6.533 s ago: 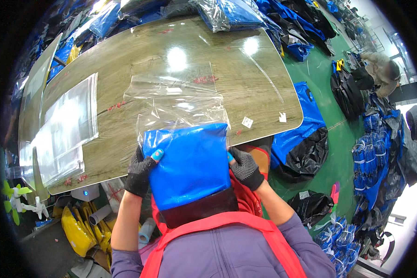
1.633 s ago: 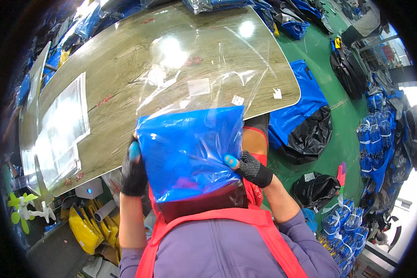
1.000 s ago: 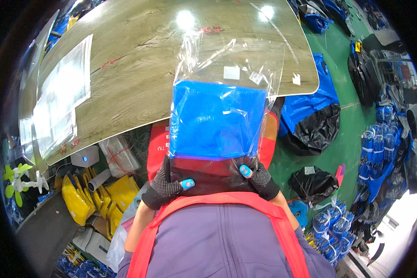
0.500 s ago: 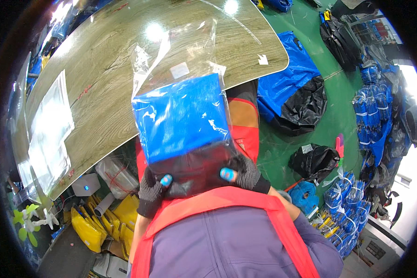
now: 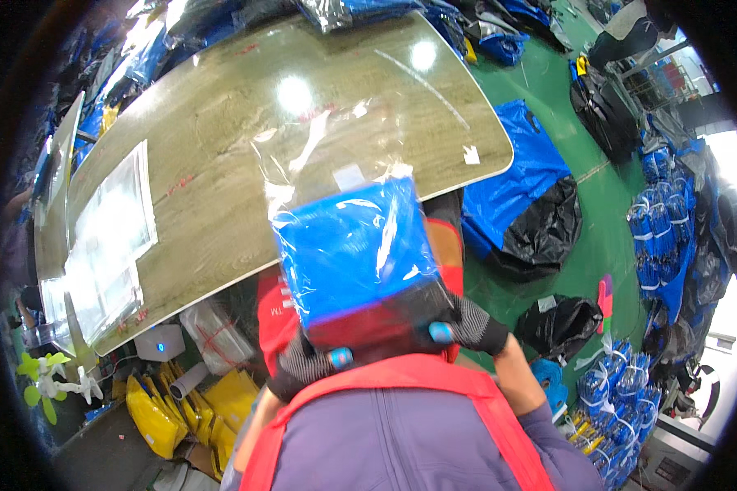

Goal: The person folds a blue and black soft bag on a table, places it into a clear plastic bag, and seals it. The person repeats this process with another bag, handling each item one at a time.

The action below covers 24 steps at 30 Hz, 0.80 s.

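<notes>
A folded blue and black sheet bundle [image 5: 356, 245] sits inside a clear plastic bag [image 5: 282, 196], held in front of my body. The clear bag's loose far end spreads over the table edge. My left hand [image 5: 307, 364], in a dark grey glove with a blue thumb tip, is closed on the near left corner. My right hand [image 5: 471, 326], gloved alike, grips the near right corner at the black part. Both thumbs lie on top; the other fingers are mostly hidden beneath.
The wood-grain table [image 5: 221, 172] bears a stack of clear plastic bags [image 5: 115, 221] at left. A blue and black bag [image 5: 520, 188] lies on the green floor, near a black bag [image 5: 558, 323]. Yellow packets [image 5: 160, 413] stand below the table; tied blue bundles [image 5: 618, 393] lie right.
The view has shifted, with the table lower in the picture. Both hands and the bagged bundle have moved a little right and nearer to me, still gripped at the same end.
</notes>
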Each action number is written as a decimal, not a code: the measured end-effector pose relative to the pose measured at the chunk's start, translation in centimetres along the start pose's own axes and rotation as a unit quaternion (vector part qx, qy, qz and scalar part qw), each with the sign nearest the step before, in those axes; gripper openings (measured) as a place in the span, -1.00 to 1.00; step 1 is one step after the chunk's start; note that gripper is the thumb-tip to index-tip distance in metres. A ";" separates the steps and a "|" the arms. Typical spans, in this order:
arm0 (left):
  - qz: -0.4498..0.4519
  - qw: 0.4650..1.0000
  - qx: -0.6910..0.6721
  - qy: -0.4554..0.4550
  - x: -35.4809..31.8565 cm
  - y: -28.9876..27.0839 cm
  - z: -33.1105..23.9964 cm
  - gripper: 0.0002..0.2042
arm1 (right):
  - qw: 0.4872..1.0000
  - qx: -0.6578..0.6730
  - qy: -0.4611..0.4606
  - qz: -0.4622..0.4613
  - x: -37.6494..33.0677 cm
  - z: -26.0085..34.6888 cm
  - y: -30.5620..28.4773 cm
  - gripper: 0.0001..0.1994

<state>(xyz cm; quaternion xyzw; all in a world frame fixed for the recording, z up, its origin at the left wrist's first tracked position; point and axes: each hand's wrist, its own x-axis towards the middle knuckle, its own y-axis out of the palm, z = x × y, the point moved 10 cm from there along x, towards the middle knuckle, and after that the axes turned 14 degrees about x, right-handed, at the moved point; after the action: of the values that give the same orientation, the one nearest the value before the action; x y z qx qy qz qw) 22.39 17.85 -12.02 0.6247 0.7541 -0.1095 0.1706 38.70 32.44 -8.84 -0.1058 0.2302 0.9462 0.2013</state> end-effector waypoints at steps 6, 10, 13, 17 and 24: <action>0.142 0.985 0.033 -0.095 0.6 -1.0 1.9 -0.20 | 0.995 0.021 -0.045 -0.087 5.3 2.0 -4.3 -0.35; -0.109 0.977 -0.168 0.076 3.7 -7.0 -3.5 -0.41 | 0.992 -0.065 0.078 -0.068 6.9 0.9 -3.1 -0.34; -0.104 0.992 -0.058 0.043 3.3 -4.8 -3.0 -0.42 | 0.960 0.222 -0.047 -0.163 6.3 3.1 -3.8 -0.39; -0.074 0.989 -0.129 0.025 2.0 -5.0 -0.9 -0.52 | 0.986 -0.010 0.032 -0.164 6.3 1.8 -3.2 -0.37; -0.086 0.993 -0.058 0.058 2.7 -7.4 -0.6 -0.74 | 0.969 0.074 -0.095 -0.217 6.1 2.3 -4.0 -0.46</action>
<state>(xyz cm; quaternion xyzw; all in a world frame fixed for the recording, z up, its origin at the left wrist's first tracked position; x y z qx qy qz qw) 14.68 19.12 -12.90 0.5521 0.8185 -0.0430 0.1528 34.66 38.82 -10.16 -0.0477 0.2506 0.8661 0.4299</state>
